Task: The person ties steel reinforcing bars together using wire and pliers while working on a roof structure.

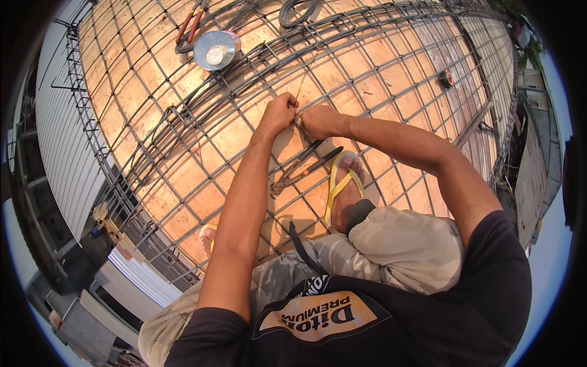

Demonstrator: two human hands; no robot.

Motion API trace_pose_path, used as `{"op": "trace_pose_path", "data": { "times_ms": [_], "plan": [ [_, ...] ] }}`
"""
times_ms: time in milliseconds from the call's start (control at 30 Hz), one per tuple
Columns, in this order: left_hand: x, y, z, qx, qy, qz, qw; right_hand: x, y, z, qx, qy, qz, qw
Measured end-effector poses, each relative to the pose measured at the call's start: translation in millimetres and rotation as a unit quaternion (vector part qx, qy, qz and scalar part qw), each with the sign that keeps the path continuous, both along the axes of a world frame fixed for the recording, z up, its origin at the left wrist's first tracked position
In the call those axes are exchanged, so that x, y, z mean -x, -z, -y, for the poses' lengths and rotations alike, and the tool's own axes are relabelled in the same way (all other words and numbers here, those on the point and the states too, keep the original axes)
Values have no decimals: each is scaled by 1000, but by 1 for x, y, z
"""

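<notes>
Both my hands meet over a crossing of the steel rebar grid (236, 114). My left hand (281, 114) is closed, thumb and fingers pinched on a thin wire (303, 82) that stands up from between the hands. Right beside it, my right hand (319, 122) is curled shut; what it grips is hidden behind its fingers. Just below the hands, a pair of pincers (286, 182) with dark handles lies on the bars, its jaws pointing toward me, near my right foot (347, 183) in a yellow flip-flop.
Plywood sheeting (183, 189) lies beneath the grid. Beyond my hands are a shiny round bowl (227, 48) holding something whitish, a red-handled tool (194, 25) and a coil of wire (293, 22). A round orange-and-black object (447, 78) sits right. Corrugated roofing (58, 134) is at left.
</notes>
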State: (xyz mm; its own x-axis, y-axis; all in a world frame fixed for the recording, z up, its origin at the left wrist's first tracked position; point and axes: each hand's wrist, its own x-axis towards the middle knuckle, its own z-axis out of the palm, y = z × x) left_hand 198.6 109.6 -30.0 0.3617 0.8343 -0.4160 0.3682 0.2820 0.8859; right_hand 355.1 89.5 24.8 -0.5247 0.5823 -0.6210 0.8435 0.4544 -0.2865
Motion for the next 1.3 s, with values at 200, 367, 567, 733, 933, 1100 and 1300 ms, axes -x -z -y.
{"op": "trace_pose_path", "data": {
  "times_ms": [200,367,567,733,933,1100,1300],
  "plan": [
    [-26,-3,0,-87,46,-71,993,-24,32,6,50,164,-116,978],
    [-15,10,-12,-110,40,-85,989,-19,34,-3,124,311,-123,934],
    [-16,-8,-6,-150,66,-128,978,8,-14,12,266,476,-183,818],
    [-8,15,18,-102,93,-169,976,25,6,42,277,484,-156,815],
    [-16,-32,11,-61,93,-129,986,0,12,21,208,469,-112,851],
    [-28,-7,18,-67,19,-137,988,-4,17,18,242,441,-125,855],
    [-37,-1,17,-96,-17,-126,987,-9,3,12,206,434,-132,867]
  ]
}}
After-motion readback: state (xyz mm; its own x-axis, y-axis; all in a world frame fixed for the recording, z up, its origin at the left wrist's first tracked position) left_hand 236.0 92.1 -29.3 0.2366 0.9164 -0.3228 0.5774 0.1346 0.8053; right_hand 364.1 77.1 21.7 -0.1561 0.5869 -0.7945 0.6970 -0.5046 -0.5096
